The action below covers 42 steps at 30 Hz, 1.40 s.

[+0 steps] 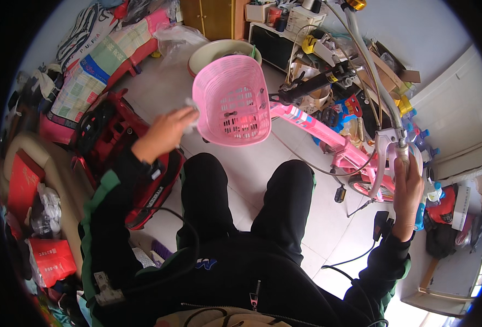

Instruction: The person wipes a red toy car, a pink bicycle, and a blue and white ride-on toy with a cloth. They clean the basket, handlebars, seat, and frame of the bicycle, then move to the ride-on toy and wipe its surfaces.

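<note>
A pink plastic bicycle basket [232,100] is in front of my knees, its open top towards me and slots in its floor. My left hand [164,131] is at the basket's left rim with a crumpled whitish cloth or tissue [191,116] in its fingers; the hand is slightly blurred. On the right, my right hand [408,194] is closed around the grip of the silver handlebar [382,86]. Beside that hand is a white brake lever [382,163]. The pink bicycle frame [314,126] runs from the basket's right side down towards a wheel [371,186].
A red ride-on toy car [120,141] stands at left, near a beige armrest [28,143]. Behind the basket is a large cream basin [202,51]. Cardboard boxes [382,73] and plastic bottles [420,139] crowd the right wall. A black cable [347,274] hangs near my right arm.
</note>
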### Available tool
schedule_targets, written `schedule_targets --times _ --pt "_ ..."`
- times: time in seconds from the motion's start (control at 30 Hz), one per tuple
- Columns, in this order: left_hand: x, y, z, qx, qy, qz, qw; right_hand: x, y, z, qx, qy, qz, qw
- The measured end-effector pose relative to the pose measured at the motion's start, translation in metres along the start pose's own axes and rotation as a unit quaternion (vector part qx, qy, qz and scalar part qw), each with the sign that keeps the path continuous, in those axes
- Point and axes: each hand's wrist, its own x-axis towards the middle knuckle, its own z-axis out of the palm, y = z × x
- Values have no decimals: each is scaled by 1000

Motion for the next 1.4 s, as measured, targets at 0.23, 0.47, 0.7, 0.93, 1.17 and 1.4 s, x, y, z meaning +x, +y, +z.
schedule_targets --times 0.23,0.47,0.7,0.93,1.17,1.4 --pt "-26 56 33 -62 132 45 988 -10 -17 -4 39 -40 71 996" --pt "36 -9 39 -140 231 -66 960 -50 -89 -7 424 -156 -79 888" --pt "37 -32 22 -270 371 -106 882 -25 -122 1 265 -168 -328 891" --pt "-22 -7 33 -361 294 -185 865 -1 -167 16 -37 41 -370 927" --pt "-27 54 28 -445 241 -125 853 62 -218 55 -12 102 -382 918" --pt "-11 103 18 -487 162 -73 855 88 -203 44 178 -8 -442 879"
